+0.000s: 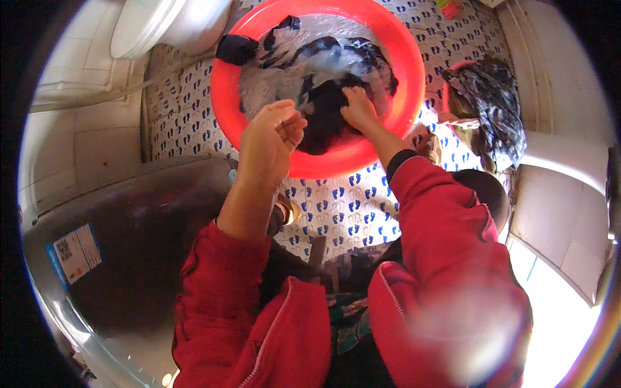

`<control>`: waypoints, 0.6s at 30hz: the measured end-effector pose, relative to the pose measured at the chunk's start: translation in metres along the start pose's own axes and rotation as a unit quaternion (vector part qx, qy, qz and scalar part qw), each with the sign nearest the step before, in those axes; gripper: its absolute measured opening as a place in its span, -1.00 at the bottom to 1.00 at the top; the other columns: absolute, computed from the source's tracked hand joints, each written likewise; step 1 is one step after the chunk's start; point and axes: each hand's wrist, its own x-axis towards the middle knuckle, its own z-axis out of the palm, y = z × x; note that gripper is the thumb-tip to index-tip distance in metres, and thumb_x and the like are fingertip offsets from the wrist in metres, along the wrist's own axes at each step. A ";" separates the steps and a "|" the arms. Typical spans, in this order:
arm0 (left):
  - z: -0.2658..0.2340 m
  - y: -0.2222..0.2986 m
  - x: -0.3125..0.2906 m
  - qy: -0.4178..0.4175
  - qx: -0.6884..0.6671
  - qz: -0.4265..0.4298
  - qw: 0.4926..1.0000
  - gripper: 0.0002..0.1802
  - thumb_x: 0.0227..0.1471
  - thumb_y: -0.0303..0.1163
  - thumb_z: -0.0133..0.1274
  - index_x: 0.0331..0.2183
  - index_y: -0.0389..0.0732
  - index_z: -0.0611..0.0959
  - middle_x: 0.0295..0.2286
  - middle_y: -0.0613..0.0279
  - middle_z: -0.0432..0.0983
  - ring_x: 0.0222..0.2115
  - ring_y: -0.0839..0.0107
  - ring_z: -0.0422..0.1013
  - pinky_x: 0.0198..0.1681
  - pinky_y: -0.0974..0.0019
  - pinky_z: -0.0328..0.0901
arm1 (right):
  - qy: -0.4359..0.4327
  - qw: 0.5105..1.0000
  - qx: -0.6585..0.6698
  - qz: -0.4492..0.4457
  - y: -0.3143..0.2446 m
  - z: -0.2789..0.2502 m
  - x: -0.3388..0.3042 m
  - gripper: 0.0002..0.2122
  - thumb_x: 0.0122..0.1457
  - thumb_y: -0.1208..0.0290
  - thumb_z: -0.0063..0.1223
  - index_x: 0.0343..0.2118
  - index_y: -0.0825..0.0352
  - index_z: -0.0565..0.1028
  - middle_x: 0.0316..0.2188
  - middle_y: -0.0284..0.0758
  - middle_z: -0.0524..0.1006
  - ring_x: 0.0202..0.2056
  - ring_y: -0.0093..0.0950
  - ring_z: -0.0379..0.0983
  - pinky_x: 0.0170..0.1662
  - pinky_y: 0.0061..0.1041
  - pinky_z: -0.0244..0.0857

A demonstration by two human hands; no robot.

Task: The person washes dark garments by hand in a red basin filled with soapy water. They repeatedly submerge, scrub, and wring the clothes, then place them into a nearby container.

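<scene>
A wide red plastic basin (223, 107) of sudsy water sits on the floor in front of me, with dark wet clothes in it. My right hand (359, 107) is closed on a black garment (325, 107) that hangs against the basin's near inner wall. My left hand (275, 132) is raised over the near left rim, its palm turned to the right. Its fingers are loosely bent, and no object shows in it. A black piece of cloth (237, 49) drapes over the rim at the far left.
On the right, dark wet clothes (488, 97) are heaped over a smaller pink-red container (446, 90). A white toilet (152, 26) stands at the far left, and a dark appliance-like body (142, 246) with a label is at near left. Footprint-patterned flooring (343, 207) lies around the basin.
</scene>
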 end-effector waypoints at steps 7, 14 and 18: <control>-0.005 0.011 -0.008 -0.026 -0.016 -0.019 0.999 -0.82 0.15 -0.49 0.03 -0.16 -0.22 0.56 -0.35 0.26 0.53 -0.30 0.41 0.48 -0.15 0.37 0.33 | -0.200 0.962 -0.184 -0.031 0.055 0.067 -0.003 -0.50 0.04 0.45 0.12 0.12 0.18 0.47 0.31 -0.05 0.19 -0.10 -0.03 0.53 -0.07 -0.09 0.45; 0.000 0.006 0.009 -0.027 -0.005 -0.036 0.999 -0.81 0.21 -0.45 0.00 -0.13 -0.24 0.56 -0.30 0.21 0.56 -0.27 0.39 0.49 -0.13 0.33 0.38 | -0.135 0.984 -0.119 0.008 0.101 0.089 0.031 -0.73 -0.03 0.52 0.09 -0.21 0.28 0.61 -0.13 -0.11 0.58 -0.27 -0.11 0.58 -0.23 -0.14 0.47; -0.001 -0.003 0.014 0.005 0.007 -0.001 1.000 -0.80 0.18 -0.42 0.05 -0.15 -0.25 0.57 -0.35 0.22 0.51 -0.31 0.37 0.47 -0.15 0.30 0.38 | -0.112 0.973 0.170 0.105 0.033 0.018 0.046 -0.87 -0.09 0.54 0.10 -0.44 0.34 0.62 -0.42 -0.17 0.62 -0.30 -0.32 0.59 -0.35 -0.34 0.43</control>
